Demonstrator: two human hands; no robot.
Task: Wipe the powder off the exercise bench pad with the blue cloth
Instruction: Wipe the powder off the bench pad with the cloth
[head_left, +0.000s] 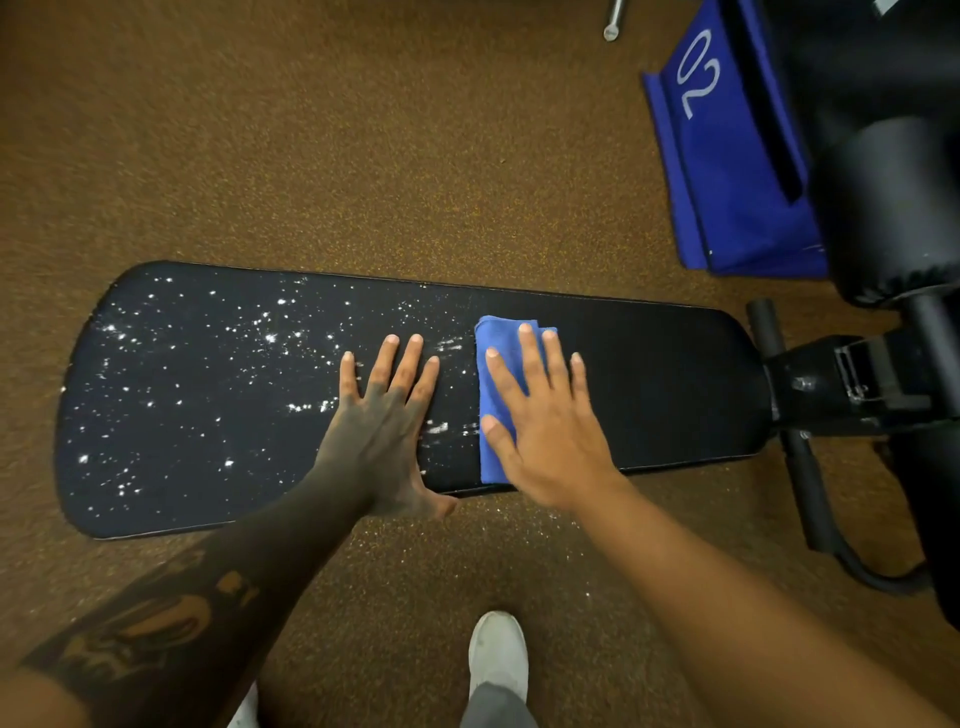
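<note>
A long black exercise bench pad (665, 384) lies across the view. White powder (208, 374) speckles its left and middle parts, while the part right of the cloth looks dark and clean. A folded blue cloth (493, 384) lies flat on the pad right of centre. My right hand (545, 421) presses down on the cloth with fingers spread. Just left of the cloth, my left hand (387, 421) rests flat on the pad, fingers apart, holding nothing.
The bench's black frame and padded rollers (852, 384) stand at the right end. A blue bag marked 02 (727, 150) sits on the brown speckled floor at the upper right. My white shoe (498, 654) is below the pad, with some powder on the floor.
</note>
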